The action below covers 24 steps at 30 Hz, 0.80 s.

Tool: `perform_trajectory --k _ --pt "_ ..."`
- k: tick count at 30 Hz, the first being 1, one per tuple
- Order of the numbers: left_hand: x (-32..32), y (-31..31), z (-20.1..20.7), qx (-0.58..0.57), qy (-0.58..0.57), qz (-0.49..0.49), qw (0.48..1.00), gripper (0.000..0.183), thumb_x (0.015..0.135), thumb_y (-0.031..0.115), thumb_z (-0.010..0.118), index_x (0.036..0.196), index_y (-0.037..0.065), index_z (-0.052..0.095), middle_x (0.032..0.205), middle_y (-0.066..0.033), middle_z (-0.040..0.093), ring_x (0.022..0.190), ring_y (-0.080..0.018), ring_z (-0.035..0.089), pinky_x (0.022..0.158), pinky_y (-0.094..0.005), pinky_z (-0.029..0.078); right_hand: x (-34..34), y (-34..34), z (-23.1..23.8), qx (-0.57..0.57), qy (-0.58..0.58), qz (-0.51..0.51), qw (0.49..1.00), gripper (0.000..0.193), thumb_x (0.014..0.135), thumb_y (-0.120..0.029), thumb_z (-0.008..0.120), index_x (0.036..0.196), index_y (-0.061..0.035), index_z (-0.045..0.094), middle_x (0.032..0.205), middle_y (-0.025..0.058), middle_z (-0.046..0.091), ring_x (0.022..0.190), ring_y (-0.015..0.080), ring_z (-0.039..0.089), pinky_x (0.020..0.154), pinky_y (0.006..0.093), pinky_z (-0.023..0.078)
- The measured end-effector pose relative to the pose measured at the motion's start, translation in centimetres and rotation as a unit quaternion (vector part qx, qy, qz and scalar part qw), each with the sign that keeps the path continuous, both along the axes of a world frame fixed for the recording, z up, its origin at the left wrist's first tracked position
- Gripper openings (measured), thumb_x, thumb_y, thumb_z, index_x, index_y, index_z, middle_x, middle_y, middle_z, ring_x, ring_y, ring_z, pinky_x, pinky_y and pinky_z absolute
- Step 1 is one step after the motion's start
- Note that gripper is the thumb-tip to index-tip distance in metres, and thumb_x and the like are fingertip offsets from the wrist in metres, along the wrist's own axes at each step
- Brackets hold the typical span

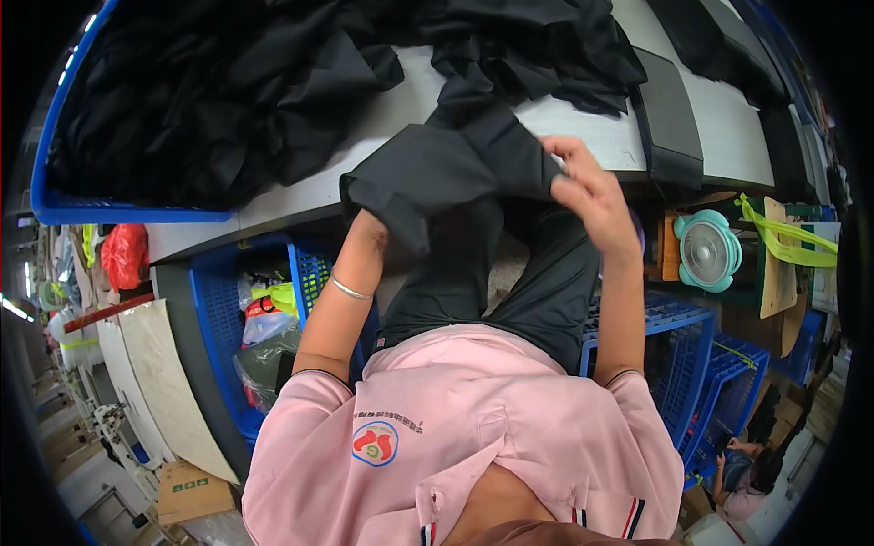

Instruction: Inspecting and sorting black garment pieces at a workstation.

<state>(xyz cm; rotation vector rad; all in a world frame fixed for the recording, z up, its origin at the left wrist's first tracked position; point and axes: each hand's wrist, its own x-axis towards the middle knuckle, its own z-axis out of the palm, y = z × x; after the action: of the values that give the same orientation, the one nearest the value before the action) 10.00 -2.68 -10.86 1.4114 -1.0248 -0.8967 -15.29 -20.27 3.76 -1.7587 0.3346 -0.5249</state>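
Note:
A piece of black cloth [423,168] is raised over the table's front edge and my lap, its far end running up toward a heap of black cloth [537,45]. My left hand [371,226] is inside or under its left fold, so only the wrist shows and the fingers are hidden. At the right end of the piece, my right hand [590,193] closes on the cloth edge with thumb and fingers, slightly blurred.
A blue crate [137,217] full of black cloth stands at the left on the pale table [364,136]. Flat stacked black pieces [669,118] lie at the right. Under the table are blue baskets [218,318] and a turquoise fan [710,252]. Another person [751,473] sits far right.

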Motion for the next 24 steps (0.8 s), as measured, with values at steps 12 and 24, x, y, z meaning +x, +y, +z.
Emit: perform_trajectory --k 12,24 --pt "-6.5 0.0 8.5 0.041 0.145 0.000 0.989 0.035 0.096 0.011 0.065 0.129 0.000 0.060 0.125 -0.0069 0.062 0.112 -0.0128 0.060 0.099 -0.0272 0.046 13.5 -13.9 -7.4 0.179 0.004 -0.187 0.966 0.037 0.100 -0.027 0.058 0.124 0.0009 0.059 0.114 0.0078 0.064 0.101 0.0153 0.060 0.088 0.0321 0.049" --pt "-1.5 -0.7 8.8 -0.002 0.171 0.143 0.975 0.053 0.084 0.016 0.079 0.129 0.001 0.054 0.120 -0.0080 0.060 0.101 -0.0149 0.061 0.087 -0.0266 0.050 3.5 3.5 -6.6 0.281 -0.026 -0.158 0.946 0.034 0.098 -0.019 0.063 0.125 0.0015 0.062 0.105 0.0063 0.069 0.089 0.0109 0.063 0.078 0.0247 0.050"
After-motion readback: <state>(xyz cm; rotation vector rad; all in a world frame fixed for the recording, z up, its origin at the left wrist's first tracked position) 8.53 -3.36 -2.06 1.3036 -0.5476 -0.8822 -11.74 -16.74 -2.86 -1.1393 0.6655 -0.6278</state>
